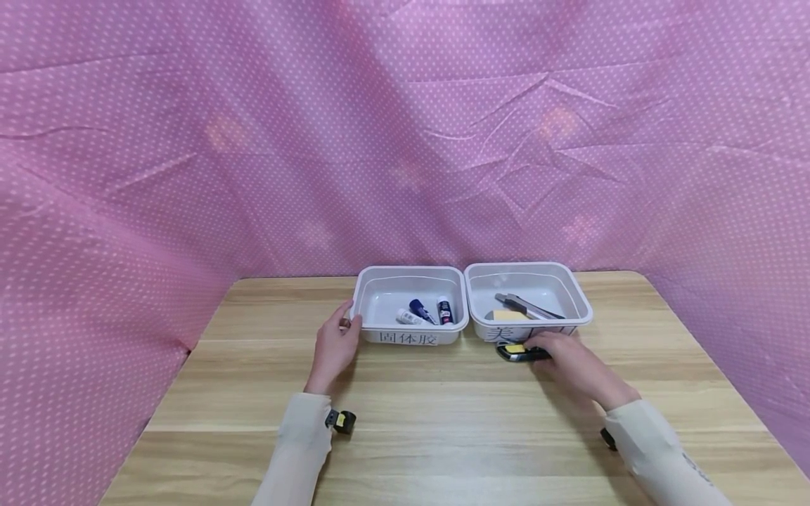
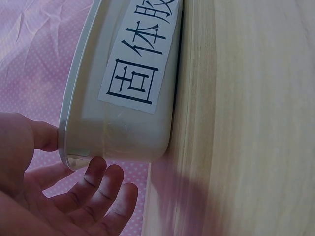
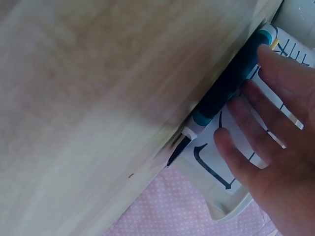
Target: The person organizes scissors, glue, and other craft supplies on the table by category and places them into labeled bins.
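A white plastic bin (image 1: 452, 337) with a lettered paper label stands at the back. My left hand (image 1: 335, 348) touches its left end: in the left wrist view the thumb rests at the rim, with the other fingers loosely bent by the end wall. In front of the right-hand white bin (image 1: 585, 315), my right hand (image 1: 572, 362) holds a black and teal utility knife (image 3: 229, 81) with a yellow part. The knife is low, close to the table and to the bin's label (image 3: 236, 142). Thumb and fingertips are at its handle.
Inside the left bin lie a dark glue stick (image 1: 445, 310), a blue-capped one (image 1: 420, 309) and a white one (image 1: 409, 318). The right bin holds several utility knives (image 1: 531, 307), one with yellow. Pink dotted cloth (image 1: 405, 140) hangs around the wooden table (image 1: 443, 429).
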A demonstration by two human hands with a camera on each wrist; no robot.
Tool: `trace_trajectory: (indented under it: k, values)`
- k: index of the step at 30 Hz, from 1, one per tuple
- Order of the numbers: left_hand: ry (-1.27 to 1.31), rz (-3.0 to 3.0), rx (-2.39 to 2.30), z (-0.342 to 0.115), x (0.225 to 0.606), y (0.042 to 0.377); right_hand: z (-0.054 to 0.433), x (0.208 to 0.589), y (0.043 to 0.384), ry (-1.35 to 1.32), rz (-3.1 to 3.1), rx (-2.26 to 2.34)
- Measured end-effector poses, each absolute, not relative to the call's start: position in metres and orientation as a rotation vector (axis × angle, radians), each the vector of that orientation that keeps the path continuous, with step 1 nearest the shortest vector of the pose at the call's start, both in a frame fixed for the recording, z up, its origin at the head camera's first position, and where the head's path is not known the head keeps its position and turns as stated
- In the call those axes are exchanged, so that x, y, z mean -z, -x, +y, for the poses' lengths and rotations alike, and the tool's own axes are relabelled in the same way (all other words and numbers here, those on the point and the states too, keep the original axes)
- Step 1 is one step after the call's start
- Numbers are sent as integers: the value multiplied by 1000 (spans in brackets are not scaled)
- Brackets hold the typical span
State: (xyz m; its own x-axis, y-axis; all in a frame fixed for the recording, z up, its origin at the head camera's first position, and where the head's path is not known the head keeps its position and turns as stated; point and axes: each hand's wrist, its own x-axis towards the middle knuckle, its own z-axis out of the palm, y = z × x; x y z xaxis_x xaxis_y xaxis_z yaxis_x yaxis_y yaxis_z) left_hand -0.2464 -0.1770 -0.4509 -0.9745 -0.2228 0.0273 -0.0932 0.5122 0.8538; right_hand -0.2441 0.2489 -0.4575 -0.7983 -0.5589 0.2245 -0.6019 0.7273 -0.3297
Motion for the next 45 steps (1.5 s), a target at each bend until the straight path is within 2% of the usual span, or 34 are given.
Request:
trace_trajectory:
  k: [20, 37, 45]
  values:
    - [-258, -2603, 1468, -177, 450, 246, 247, 453, 234, -1045, -2802, -489]
    - [-257, -2608, 1471, -179, 451, 246, 244, 448, 224, -1038, -2877, -477]
    - [-250, -2609, 1464, -178, 452, 247, 251, 450, 232, -977, -2847, -562]
